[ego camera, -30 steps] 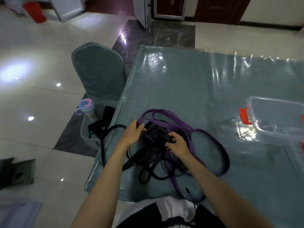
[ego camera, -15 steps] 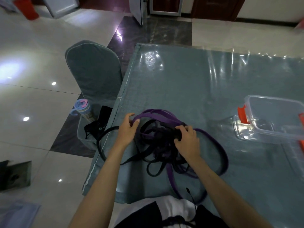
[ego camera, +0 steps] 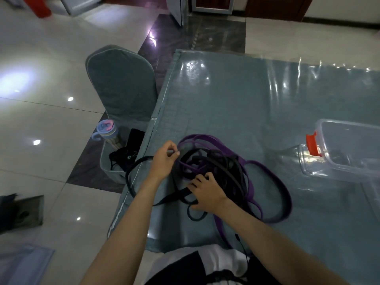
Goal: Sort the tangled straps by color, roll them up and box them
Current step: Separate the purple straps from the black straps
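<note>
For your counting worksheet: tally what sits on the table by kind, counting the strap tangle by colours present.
Strap colours in the tangle: 2, purple straps and black straps
Clear plastic box: 1
Hands in the tangle: 2, left hand, right hand
Total: 5
</note>
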